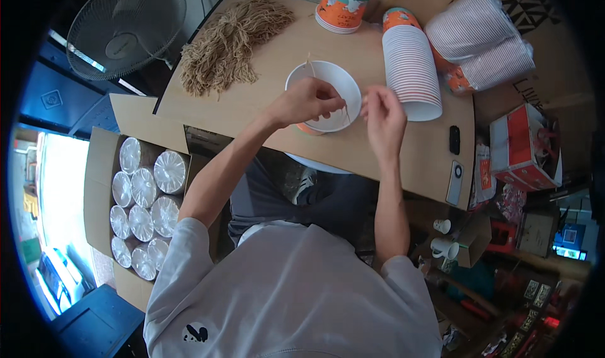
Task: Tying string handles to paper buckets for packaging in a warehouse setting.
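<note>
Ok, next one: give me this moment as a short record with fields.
Left hand: the left hand is over the bowl, a thin tan strand at its fingertips
Right hand: the right hand is beside the bowl's right rim, fingers bunched; whether it holds anything is unclear
Bowl: white-lined bowl, upright near the table's front edge
Strands: tan strand pile, table's far left
Bowl stacks: white bowl stack on its side; orange bowl stack at the back
Off table: open carton of wrapped stacks, left

The left forearm slants far and rightward, the left hand bent inward with thumb and fingers pinched. The right forearm reaches straight far, the right hand upright with fingers curled.
</note>
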{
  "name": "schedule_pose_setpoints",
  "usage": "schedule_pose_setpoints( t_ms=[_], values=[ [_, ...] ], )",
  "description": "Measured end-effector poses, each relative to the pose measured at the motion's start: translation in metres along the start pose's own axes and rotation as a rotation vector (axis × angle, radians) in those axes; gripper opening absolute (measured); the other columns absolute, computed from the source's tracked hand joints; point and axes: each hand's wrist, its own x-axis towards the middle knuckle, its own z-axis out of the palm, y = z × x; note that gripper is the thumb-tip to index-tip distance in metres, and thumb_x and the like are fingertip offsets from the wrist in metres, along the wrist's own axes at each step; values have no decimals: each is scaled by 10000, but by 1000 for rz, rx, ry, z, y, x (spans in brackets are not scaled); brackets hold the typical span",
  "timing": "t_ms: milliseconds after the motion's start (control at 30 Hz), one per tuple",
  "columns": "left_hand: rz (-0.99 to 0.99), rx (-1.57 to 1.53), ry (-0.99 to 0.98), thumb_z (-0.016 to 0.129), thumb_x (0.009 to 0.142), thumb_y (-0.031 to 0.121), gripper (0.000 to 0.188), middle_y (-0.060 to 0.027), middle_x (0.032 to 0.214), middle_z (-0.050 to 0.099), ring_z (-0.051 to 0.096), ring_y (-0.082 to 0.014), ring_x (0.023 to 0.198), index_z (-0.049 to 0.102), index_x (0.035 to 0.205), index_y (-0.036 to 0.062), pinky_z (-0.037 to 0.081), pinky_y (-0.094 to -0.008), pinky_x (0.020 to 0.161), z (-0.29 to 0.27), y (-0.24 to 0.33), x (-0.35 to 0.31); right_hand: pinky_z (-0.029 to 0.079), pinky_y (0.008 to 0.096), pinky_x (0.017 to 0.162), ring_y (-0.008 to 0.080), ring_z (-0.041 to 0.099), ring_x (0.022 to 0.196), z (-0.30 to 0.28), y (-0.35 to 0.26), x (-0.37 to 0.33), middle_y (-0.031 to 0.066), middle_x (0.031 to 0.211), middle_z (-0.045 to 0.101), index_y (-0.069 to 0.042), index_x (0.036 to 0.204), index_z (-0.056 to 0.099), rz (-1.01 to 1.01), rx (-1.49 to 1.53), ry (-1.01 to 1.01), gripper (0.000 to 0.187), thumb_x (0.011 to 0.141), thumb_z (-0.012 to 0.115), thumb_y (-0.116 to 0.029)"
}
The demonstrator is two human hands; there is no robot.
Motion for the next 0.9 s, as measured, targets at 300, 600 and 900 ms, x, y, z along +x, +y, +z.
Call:
schedule_pose_setpoints(
  t_ms=[300, 600, 900],
  values=[
    [-36, -64, -62, 728, 1000, 299, 249, 11, 907, 723, 644, -68, 793, 761, 1037, 55, 498, -237, 628, 6, 9, -4, 472, 261, 594, 97, 562, 655, 28, 0, -66, 37, 807, 650, -6, 1041, 670, -59, -239, 121, 243, 902, 842, -107],
    [185, 109, 48, 727, 1020, 220, 182, 24, 888, 706, 618, -57, 784, 744, 1049, 41, 511, -254, 689, 12, -1, -3, 522, 248, 593, 94, 652, 732, 25, 10, -64, 47, 904, 699, 10, 1085, 651, 149, 89, 137, 132, 1008, 716, -74],
    [228, 130, 85, 729, 990, 134, 170, -74, 907, 773, 722, -124, 847, 757, 1057, -20, 586, -303, 796, 15, 6, -3, 627, 283, 591, 127, 688, 785, 24, -4, -49, 99, 1019, 716, 39, 1160, 642, 242, 380, 112, 139, 1043, 652, -35]
  ],
)
